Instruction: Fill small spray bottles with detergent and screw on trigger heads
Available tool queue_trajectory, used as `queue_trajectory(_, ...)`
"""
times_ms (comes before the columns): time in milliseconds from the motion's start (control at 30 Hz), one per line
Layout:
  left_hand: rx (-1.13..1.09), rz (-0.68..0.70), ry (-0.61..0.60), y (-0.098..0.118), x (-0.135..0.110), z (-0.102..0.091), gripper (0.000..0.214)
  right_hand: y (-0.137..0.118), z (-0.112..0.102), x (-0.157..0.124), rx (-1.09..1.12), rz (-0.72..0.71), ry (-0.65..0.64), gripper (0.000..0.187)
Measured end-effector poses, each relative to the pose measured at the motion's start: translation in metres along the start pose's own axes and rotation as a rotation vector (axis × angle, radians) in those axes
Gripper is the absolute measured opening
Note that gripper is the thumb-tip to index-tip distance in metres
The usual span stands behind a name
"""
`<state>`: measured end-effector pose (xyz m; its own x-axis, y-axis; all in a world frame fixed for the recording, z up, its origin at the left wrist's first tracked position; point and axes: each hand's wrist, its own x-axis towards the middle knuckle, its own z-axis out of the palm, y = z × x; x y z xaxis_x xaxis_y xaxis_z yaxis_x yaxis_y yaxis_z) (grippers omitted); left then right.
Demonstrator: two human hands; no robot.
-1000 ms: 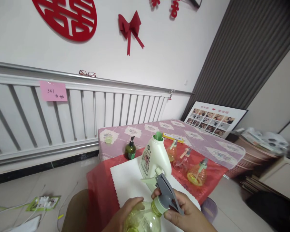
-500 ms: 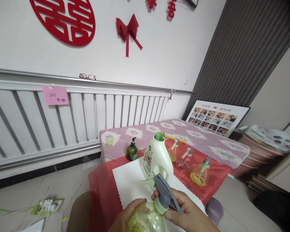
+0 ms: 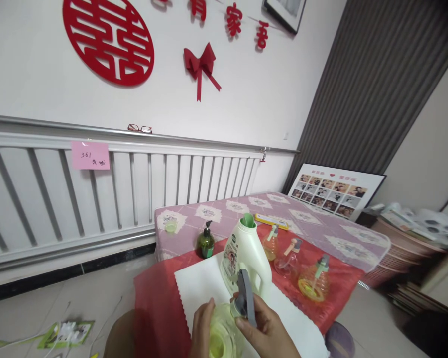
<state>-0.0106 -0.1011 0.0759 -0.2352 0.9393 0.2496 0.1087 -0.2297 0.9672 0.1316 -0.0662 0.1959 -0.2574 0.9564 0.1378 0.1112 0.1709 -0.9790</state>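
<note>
I hold a clear yellow-green spray bottle (image 3: 218,335) low in the middle of the view, tilted with its base toward me. My left hand (image 3: 199,330) is wrapped round its body. My right hand (image 3: 267,333) is closed on the grey trigger spray head (image 3: 243,301) at its neck. Just beyond stands a white detergent jug (image 3: 246,253) with an open green spout, on a white cloth (image 3: 197,281).
A red cloth (image 3: 153,303) covers the near table, with a dark green pump bottle (image 3: 205,241) and three small orange spray bottles (image 3: 313,278). Behind is a purple patterned cloth (image 3: 306,219), a white slatted radiator cover (image 3: 97,184), and a photo board (image 3: 332,189).
The spray bottle has tipped so its base faces me, and the grey spray head has turned upright. The view has shifted downward a little, showing more of the wall.
</note>
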Motion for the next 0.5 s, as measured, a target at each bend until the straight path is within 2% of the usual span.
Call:
queue_trajectory(67,0.07,-0.03,-0.014,-0.001,0.005,0.01,0.091,0.014,0.006,0.006,-0.009,-0.012,0.037,0.027)
queue_trajectory(133,0.128,-0.108,0.005,-0.002,0.009,0.018,0.094,0.027,0.012,0.012,-0.045,-0.004,0.067,0.02)
queue_trajectory(200,0.163,-0.165,0.024,-0.003,0.012,0.026,0.089,0.037,0.018,0.014,-0.121,0.001,0.085,0.015)
queue_trajectory(300,0.208,-0.222,0.025,-0.007,0.012,0.035,0.075,0.048,0.028,0.013,-0.222,-0.005,0.107,0.017)
queue_trajectory(433,0.244,-0.264,0.016,-0.008,0.012,0.035,0.069,0.059,0.033,0.008,-0.204,0.009,0.143,0.023)
queue_trajectory(500,0.168,-0.239,-0.075,-0.007,0.015,0.027,0.076,0.063,0.031,0.007,-0.213,0.01,0.177,0.022)
